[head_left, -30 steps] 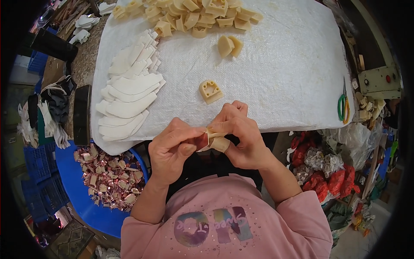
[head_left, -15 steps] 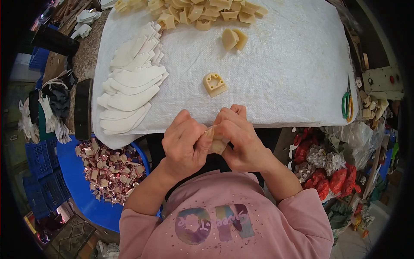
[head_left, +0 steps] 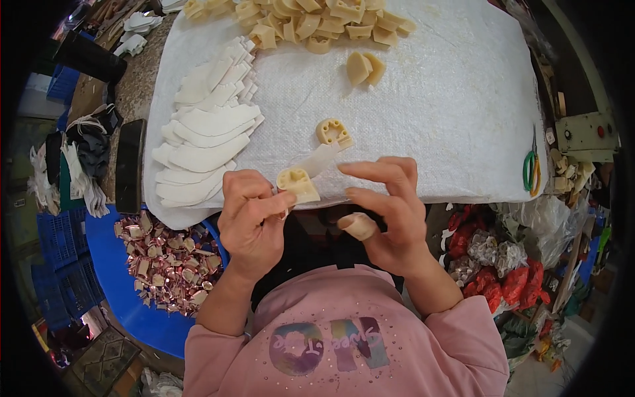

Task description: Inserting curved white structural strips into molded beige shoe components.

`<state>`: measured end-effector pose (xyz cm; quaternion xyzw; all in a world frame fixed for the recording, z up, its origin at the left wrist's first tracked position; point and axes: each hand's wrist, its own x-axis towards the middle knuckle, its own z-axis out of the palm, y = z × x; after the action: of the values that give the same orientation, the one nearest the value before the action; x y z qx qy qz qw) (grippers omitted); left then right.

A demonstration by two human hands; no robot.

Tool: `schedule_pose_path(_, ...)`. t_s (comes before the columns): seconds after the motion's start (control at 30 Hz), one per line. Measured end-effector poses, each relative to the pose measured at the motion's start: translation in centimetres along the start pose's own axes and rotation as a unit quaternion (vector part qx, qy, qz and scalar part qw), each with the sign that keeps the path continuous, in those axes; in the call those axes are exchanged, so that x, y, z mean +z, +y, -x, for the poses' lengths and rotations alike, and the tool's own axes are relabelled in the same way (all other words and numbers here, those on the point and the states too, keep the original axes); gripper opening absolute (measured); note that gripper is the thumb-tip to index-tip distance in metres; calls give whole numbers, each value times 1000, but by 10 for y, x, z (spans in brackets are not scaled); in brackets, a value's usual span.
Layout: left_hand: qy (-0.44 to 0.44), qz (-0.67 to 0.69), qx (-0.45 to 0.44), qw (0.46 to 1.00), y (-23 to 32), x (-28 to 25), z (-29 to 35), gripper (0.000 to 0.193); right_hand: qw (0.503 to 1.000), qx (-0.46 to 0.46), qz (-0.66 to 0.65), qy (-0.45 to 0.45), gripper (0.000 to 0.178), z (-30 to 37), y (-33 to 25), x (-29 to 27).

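My left hand (head_left: 251, 215) pinches a cream plastic shoe heel (head_left: 299, 185), its hollow, holed face turned up. A thin, whitish translucent strip (head_left: 319, 161) sticks out from the heel's far side toward a second hollow heel (head_left: 334, 133) lying on the white woven sheet (head_left: 423, 126). My right hand (head_left: 397, 218) is just right of the held heel, open, fingers spread and apart from it. Its thumb wears a tan finger cover (head_left: 358, 226). Left of the hands, curved white pieces (head_left: 208, 142) lie in overlapping rows. Two more heels (head_left: 365, 69) rest together farther back.
A pile of cream heels (head_left: 317, 25) covers the far edge. Green-and-orange-handled scissors (head_left: 531, 171) lie at the right edge. A blue tub (head_left: 116, 278) of shiny pinkish pieces stands at lower left, a black phone (head_left: 129, 165) above it. Red and clear plastic bags (head_left: 506, 281) sit at lower right.
The two hands were together around the heel. Now my right hand has let go and moved right with its fingers spread, while my left hand holds the heel up, with the strip showing.
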<state>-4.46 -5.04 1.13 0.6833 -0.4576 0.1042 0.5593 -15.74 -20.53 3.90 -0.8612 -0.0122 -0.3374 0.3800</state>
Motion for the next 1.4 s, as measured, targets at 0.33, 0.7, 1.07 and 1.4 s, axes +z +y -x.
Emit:
schedule_pose_path(0.33, -55, 231, -26, 971, 22, 16, 4, 27, 752, 330, -558, 120, 24, 41, -4, 17)
schedule_pose_path(0.7, -115, -93, 101, 984, 31, 25, -4, 20, 873, 371, -317, -2, 27, 35, -17, 8)
schedule_pose_path(1.07, -147, 167, -84, 971, 22, 17, -1, 22, 788, 393, -457, -130, 27, 18, 25, -10)
schedule_pose_path(1.4, -177, 131, -53, 974, 21, 21, 2, 19, 815, 345, -434, -167, 31, 20, 31, -3)
